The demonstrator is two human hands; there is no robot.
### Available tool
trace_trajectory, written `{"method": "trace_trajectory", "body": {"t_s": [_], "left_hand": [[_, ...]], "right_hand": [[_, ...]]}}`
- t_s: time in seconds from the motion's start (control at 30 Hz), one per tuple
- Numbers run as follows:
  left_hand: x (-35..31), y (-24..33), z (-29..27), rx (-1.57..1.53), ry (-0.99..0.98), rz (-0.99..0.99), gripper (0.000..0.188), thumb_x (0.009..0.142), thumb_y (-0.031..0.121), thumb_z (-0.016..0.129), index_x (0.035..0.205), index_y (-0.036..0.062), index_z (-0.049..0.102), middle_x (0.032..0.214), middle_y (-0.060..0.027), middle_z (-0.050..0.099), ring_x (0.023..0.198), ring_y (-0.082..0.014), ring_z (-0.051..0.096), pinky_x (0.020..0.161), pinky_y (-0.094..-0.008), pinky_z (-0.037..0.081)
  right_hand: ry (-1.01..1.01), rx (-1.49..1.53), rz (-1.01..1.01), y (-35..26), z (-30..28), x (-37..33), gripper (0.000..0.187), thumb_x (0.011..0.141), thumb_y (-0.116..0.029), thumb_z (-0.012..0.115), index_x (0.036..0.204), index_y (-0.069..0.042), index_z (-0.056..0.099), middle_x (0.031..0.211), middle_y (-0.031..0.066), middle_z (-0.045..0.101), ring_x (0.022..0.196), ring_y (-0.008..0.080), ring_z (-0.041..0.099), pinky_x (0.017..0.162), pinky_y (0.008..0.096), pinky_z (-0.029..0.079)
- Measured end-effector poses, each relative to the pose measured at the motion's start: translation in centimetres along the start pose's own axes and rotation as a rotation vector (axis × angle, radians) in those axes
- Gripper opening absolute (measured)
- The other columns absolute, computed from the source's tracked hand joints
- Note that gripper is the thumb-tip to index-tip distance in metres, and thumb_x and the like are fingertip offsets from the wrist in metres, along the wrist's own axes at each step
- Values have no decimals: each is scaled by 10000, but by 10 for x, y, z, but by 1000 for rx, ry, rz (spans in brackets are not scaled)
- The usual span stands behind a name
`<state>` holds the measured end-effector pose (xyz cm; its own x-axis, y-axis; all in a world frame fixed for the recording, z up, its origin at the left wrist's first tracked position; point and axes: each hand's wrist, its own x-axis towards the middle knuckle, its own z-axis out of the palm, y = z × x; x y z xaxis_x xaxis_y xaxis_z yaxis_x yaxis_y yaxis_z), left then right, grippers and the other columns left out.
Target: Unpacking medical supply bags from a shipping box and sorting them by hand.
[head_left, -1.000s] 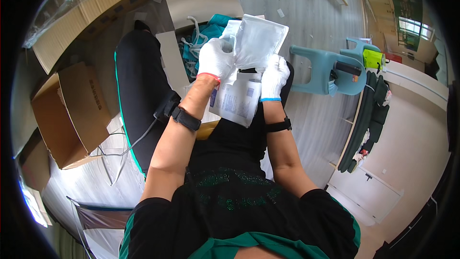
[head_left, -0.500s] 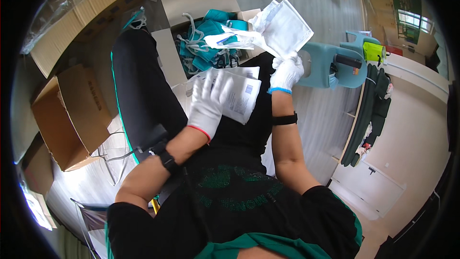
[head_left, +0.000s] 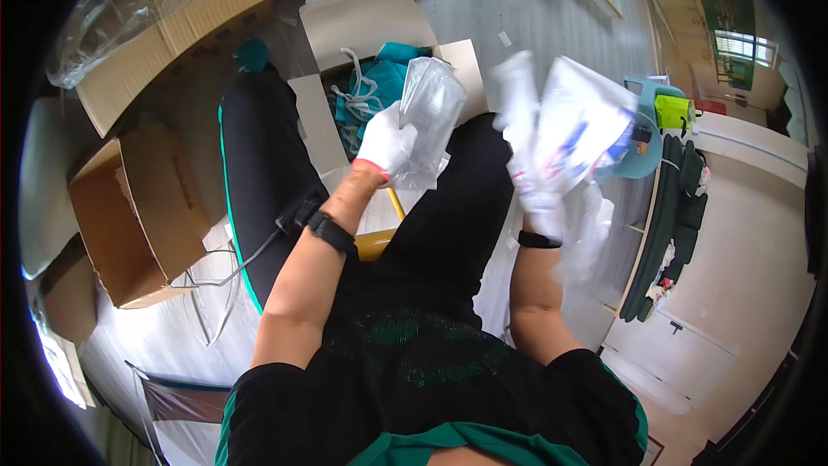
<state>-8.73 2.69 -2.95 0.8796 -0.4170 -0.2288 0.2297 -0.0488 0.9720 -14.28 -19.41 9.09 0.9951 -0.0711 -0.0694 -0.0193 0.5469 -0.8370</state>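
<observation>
My left hand (head_left: 385, 142), in a white glove with a red cuff, is closed around clear plastic packets (head_left: 435, 116) held upright over the near side of an open carton (head_left: 366, 26). Teal face masks (head_left: 379, 86) with white straps lie heaped in that carton. On the right, several white packets (head_left: 582, 112) with blue and red marks are smeared by motion, fanned out above my right wrist. My right hand, gloved in white, is mostly hidden behind them and appears to grip their lower ends. More clear plastic (head_left: 591, 229) hangs beside that wrist.
An open brown box (head_left: 138, 216) lies on its side at the left. Behind it is a large cardboard piece (head_left: 185, 26) with plastic film. A teal mask (head_left: 252, 53) is by my left knee. A blue-grey plastic stool (head_left: 642, 155) stands right; a yellow object (head_left: 373, 246) shows between my legs.
My left hand, open over packets on my lap before, now holds clear packets. The packets have left my lap. My right hand has swung right and nearer with its white packets.
</observation>
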Motion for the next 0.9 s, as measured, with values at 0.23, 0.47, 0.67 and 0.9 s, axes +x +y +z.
{"method": "trace_trajectory", "body": {"t_s": [0.23, 0.47, 0.67, 0.9], "left_hand": [[7, -22, -70, -1138, -747, -196, 461, 1027, 235, 527, 1443, 39, 491, 1416, -78, 566, 1235, -189, 572, 1053, -344, 454], [7, 83, -52, -227, -700, -114, 312, 870, 133, 734, 1139, -20, 695, 1023, -19, 714, 943, -123, 632, 879, -304, 513], [28, 87, -64, -72, -586, -59, 217, 881, 59, 702, 1084, -20, 702, 932, 7, 701, 887, -76, 593, 828, -280, 505], [115, 130, -104, -304, 157, -96, 161, 966, 164, 624, 992, 13, 674, 741, -63, 670, 537, -78, 590, 457, -224, 445]], "right_hand": [[-68, -1299, 13, -1, 28, 20, 172, 919, -129, 615, 846, 27, 615, 754, 104, 578, 661, 167, 521, 631, 316, 439], [-69, -1462, -43, -17, 37, 21, 115, 848, -86, 661, 855, 25, 631, 777, 149, 594, 679, 236, 576, 641, 349, 471], [-254, -1100, 393, -27, 51, 61, 479, 834, -238, 696, 1214, 46, 626, 1021, 170, 713, 1004, 231, 671, 859, 346, 518], [407, -952, -11, -83, 19, 150, 116, 913, -70, 560, 921, 16, 636, 693, 57, 586, 523, 181, 573, 463, 298, 456]]}}
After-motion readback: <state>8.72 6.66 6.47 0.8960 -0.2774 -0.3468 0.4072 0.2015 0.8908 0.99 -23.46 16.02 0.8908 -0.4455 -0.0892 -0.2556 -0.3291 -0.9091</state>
